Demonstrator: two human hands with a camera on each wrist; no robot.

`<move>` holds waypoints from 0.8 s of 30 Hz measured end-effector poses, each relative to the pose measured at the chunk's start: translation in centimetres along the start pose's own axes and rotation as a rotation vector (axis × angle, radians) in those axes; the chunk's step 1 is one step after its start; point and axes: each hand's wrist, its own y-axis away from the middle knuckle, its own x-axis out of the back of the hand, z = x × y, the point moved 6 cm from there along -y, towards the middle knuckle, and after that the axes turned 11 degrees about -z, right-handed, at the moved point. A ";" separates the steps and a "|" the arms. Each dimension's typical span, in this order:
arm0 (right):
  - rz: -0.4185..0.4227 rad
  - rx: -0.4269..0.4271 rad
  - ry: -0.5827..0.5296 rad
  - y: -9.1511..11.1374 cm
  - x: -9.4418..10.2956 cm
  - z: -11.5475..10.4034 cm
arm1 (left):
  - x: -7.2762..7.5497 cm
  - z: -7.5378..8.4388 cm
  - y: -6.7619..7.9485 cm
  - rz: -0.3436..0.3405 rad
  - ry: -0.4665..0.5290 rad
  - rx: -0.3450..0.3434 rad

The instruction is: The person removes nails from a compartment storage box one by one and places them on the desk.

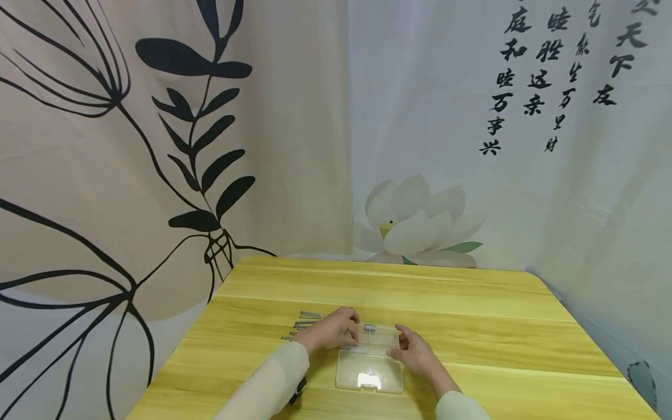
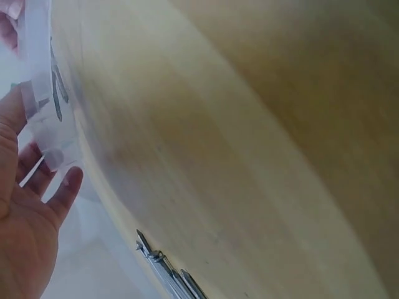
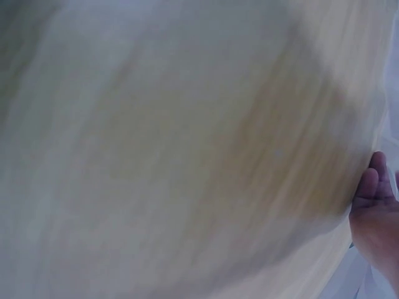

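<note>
A clear plastic box (image 1: 380, 337) lies on the table with its hinged lid (image 1: 369, 373) folded flat toward me. My left hand (image 1: 333, 330) holds the box's left end, thumb at the near side and fingers at the far side. In the left wrist view that hand (image 2: 28, 218) has its thumb against the clear wall, and a few nails (image 2: 57, 87) show through the plastic. At the opposite end, my right hand (image 1: 418, 353) grips the box between thumb and fingers. Its curled fingers (image 3: 370, 180) appear at the right edge of the right wrist view.
Several loose metal nails (image 1: 307, 319) lie on the wooden table (image 1: 499, 332) just left of my left hand; their points show in the left wrist view. A dark object (image 1: 297, 391) sits beside my left sleeve. Printed curtains (image 1: 294, 146) hang behind the table.
</note>
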 end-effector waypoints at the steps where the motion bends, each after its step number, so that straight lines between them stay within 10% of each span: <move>1: 0.001 0.004 0.004 0.0 0.0 0.0 | 0.0 0.1 0.1 0.000 -0.007 -0.005; 10: -0.011 -0.001 0.006 0.2 0.0 -0.2 | 0.1 0.5 0.3 0.011 -0.029 -0.027; 24: -0.008 0.011 0.042 0.1 0.0 -0.4 | 0.9 -0.5 0.6 0.055 0.236 0.001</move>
